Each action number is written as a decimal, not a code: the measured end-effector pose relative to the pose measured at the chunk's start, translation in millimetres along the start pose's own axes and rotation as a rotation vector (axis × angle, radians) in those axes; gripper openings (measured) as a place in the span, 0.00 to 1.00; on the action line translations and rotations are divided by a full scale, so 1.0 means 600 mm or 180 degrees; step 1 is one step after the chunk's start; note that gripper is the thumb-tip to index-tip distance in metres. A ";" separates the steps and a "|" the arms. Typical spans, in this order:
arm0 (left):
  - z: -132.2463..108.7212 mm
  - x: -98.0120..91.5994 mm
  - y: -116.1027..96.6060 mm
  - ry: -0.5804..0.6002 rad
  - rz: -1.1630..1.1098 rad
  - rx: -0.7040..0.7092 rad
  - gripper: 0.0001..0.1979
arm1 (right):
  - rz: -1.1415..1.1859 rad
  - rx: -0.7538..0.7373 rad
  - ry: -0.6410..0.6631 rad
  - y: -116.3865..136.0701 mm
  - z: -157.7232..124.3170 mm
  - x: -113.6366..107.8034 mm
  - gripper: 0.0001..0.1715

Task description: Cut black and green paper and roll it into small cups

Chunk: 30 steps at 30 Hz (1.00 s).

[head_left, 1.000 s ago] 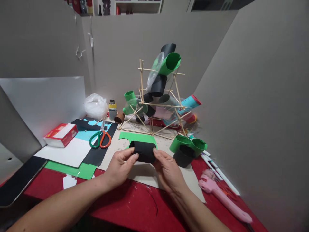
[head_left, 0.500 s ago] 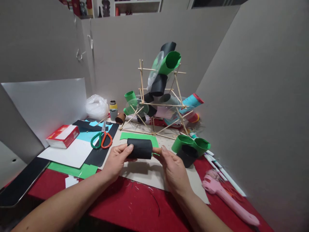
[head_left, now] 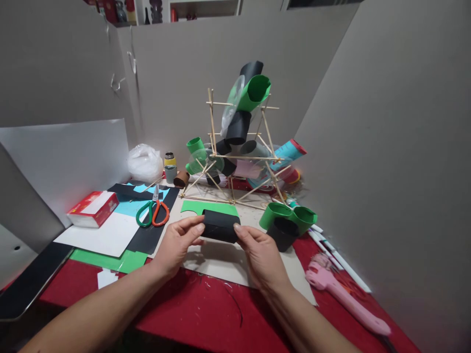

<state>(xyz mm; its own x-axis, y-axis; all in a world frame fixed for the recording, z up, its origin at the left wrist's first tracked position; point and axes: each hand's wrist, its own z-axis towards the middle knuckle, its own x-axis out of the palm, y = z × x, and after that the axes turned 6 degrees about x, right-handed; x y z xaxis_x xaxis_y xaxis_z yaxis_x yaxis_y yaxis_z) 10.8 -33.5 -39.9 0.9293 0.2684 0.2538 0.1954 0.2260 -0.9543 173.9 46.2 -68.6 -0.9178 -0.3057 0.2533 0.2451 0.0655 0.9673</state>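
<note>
A black paper tube [head_left: 221, 226] lies sideways between my two hands, above a pale board [head_left: 221, 262]. My left hand [head_left: 180, 241] pinches its left end, thumb in front. At the right end, the thumb and fingers of my right hand [head_left: 259, 250] close on the edge. Behind the tube lies a green sheet [head_left: 209, 207]. To the right of it stand joined tubes, two green [head_left: 304, 220] and one black [head_left: 282, 234]. A stick frame [head_left: 243, 158] bearing green and black tubes and clear discs rises at the back.
Scissors [head_left: 152, 213] rest on coloured paper sheets at the left, beside a red and white box [head_left: 93, 209]. A pink glue gun [head_left: 348, 296] and white sticks [head_left: 340, 259] lie at the right. Grey panels [head_left: 397, 147] enclose the red-covered table [head_left: 191, 309].
The tube has shifted slightly right in my hands and tilted down to the right. My right hand has closed on its right end. The whole view has moved a little.
</note>
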 end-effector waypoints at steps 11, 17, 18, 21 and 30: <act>-0.002 0.004 0.012 0.0036 0.0197 0.0066 0.17 | -0.0089 0.0116 0.0223 -0.001 -0.006 0.006 0.21; 0.008 -0.002 0.015 -0.0047 -0.0243 -0.0175 0.18 | -0.0348 -0.0435 -0.0283 0.003 -0.009 0.001 0.18; 0.010 -0.003 0.016 -0.0070 -0.0316 -0.0202 0.18 | -0.0507 -0.0736 -0.0401 0.005 -0.013 0.002 0.15; 0.010 0.000 0.020 -0.0100 -0.0473 -0.0271 0.18 | -0.1376 -0.2165 -0.0436 0.007 -0.027 0.006 0.06; -0.006 0.012 0.026 0.0192 -0.0588 -0.0448 0.20 | -0.3373 -0.3573 0.0062 -0.004 -0.043 0.022 0.08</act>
<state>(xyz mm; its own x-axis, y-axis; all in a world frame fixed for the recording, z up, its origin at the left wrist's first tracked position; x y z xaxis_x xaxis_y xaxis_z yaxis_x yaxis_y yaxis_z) 21.7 -31.3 -53.5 0.8899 0.1774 0.4202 0.4015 0.1322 -0.9062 169.3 17.4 -68.0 -0.8150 0.2382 -0.5282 -0.3852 -0.9037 0.1868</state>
